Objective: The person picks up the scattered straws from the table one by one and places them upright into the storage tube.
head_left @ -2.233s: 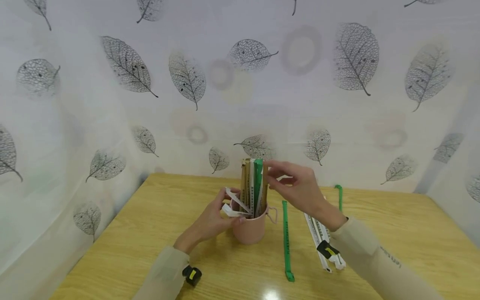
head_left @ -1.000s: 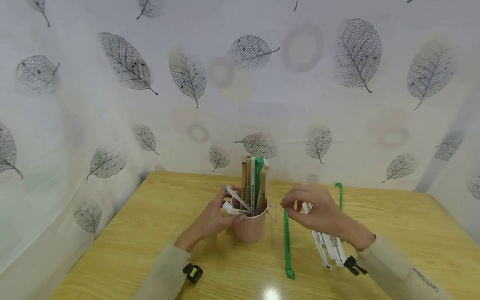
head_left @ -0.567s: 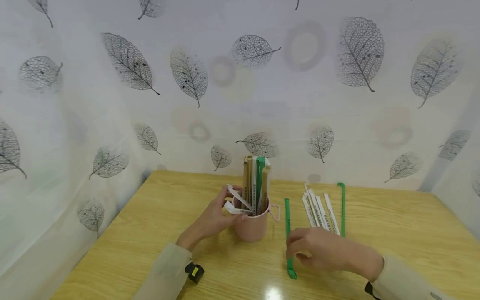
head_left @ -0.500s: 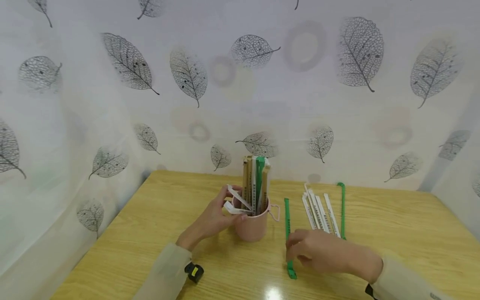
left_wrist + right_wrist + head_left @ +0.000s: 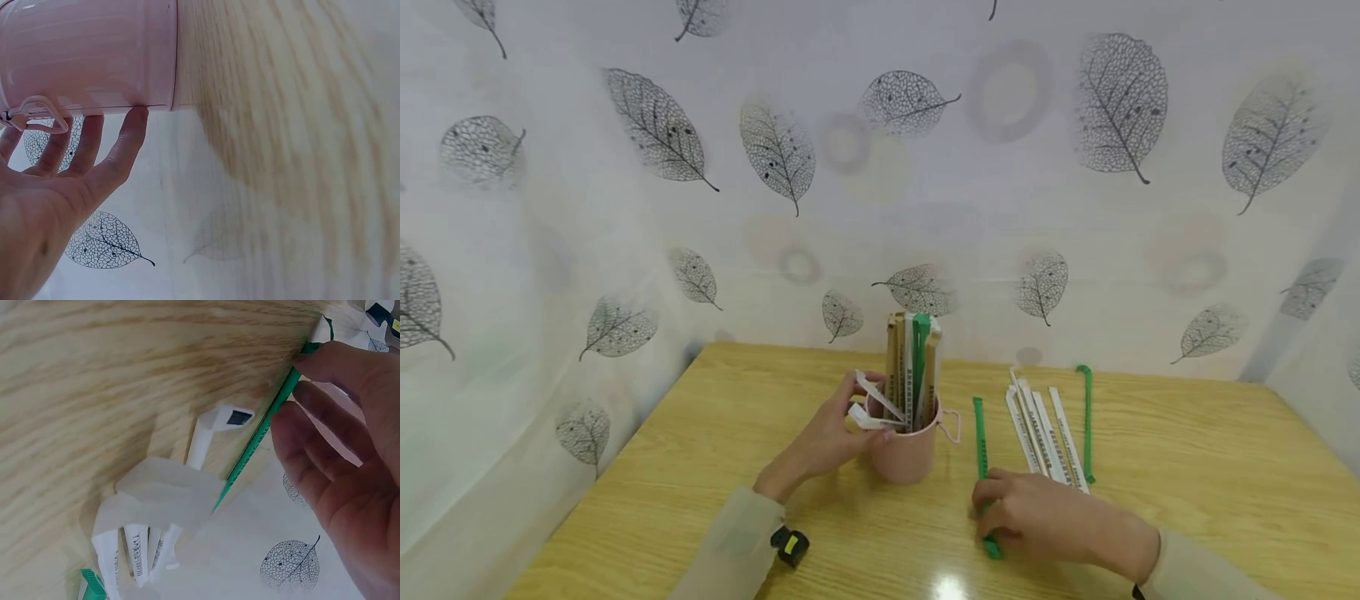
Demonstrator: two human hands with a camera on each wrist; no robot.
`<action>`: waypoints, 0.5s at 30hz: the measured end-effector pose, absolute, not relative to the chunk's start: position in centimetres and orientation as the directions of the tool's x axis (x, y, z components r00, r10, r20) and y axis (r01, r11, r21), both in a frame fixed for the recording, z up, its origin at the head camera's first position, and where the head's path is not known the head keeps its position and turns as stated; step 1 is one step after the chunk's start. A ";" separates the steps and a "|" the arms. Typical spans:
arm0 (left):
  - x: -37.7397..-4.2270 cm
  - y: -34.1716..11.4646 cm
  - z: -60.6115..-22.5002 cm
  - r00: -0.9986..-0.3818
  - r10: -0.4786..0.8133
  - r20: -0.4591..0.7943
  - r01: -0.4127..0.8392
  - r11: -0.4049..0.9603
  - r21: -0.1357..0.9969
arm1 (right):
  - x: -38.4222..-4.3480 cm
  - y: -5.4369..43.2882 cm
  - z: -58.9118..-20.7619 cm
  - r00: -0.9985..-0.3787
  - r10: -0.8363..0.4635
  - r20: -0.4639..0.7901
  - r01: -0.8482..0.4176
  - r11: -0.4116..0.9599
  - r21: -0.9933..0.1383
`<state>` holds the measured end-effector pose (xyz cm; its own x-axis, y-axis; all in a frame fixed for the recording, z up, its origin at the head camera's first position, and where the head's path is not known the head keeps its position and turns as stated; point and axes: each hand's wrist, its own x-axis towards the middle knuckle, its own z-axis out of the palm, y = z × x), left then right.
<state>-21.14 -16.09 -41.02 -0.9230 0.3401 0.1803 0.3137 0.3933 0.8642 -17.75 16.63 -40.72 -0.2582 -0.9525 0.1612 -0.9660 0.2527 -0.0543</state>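
Note:
A pink mug [image 5: 901,460] with a small handle stands upright on the table. My left hand [image 5: 820,442] holds its side near the rim, and the left wrist view shows fingertips against the mug wall [image 5: 87,50]. Paper-wrapped straws fill the mug: brown ones [image 5: 891,358], a green one [image 5: 920,354] and white ones, two of which lean out over the left rim. To the right of the mug, my right hand [image 5: 1052,517] pinches a green wrapped straw [image 5: 981,437] near its front end. In the right wrist view, thumb and fingers meet around this green straw [image 5: 256,434].
Several white wrapped straws [image 5: 1041,433] lie side by side right of the pinched straw, partly behind the right hand. Another green straw [image 5: 1087,425] lies farther right. A curtain with leaf prints [image 5: 850,208] hangs behind the wooden table [image 5: 737,392].
My right hand has left the brown straw at the mug and come down to the green straw on the table, which has shifted slightly right. The left hand stays on the mug.

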 end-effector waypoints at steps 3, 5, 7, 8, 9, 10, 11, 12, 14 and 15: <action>-21.1 -16.0 -41.0 -0.924 0.336 0.183 0.315 0.394 0.864 | -17.8 16.7 -40.7 -0.273 -0.951 0.144 -0.961 0.264 -0.080; -21.1 -16.0 -41.0 -0.923 0.337 0.187 0.319 0.395 0.862 | -17.9 16.7 -40.7 -0.273 -0.951 0.147 -0.961 0.264 -0.079; -21.2 -16.0 -41.0 -0.922 0.339 0.188 0.321 0.396 0.860 | -17.9 16.7 -40.8 -0.263 -0.951 0.163 -0.965 0.259 -0.048; -21.1 -16.0 -41.0 -0.921 0.341 0.190 0.325 0.397 0.859 | -17.9 16.7 -40.8 -0.253 -0.952 0.174 -0.967 0.252 -0.028; -21.2 -16.0 -41.0 -0.920 0.343 0.190 0.324 0.396 0.859 | -17.9 16.8 -40.8 -0.243 -0.952 0.186 -0.969 0.246 -0.008; -21.2 -16.1 -41.0 -0.920 0.344 0.188 0.323 0.394 0.860 | -17.9 16.8 -40.9 -0.230 -0.952 0.203 -0.971 0.238 0.016; -21.1 -16.1 -41.0 -0.921 0.344 0.185 0.320 0.394 0.862 | -17.9 16.8 -41.0 -0.213 -0.951 0.225 -0.973 0.227 0.039; -21.2 -16.1 -41.0 -0.921 0.345 0.184 0.320 0.393 0.862 | -17.9 16.8 -41.1 -0.193 -0.948 0.253 -0.975 0.215 0.063; -21.1 -16.1 -41.0 -0.921 0.345 0.180 0.316 0.394 0.863 | -18.0 16.9 -41.4 -0.142 -0.936 0.324 -0.980 0.178 0.085; -21.1 -16.1 -41.0 -0.923 0.342 0.175 0.311 0.396 0.864 | -18.1 16.9 -41.4 -0.120 -0.926 0.357 -0.983 0.161 0.090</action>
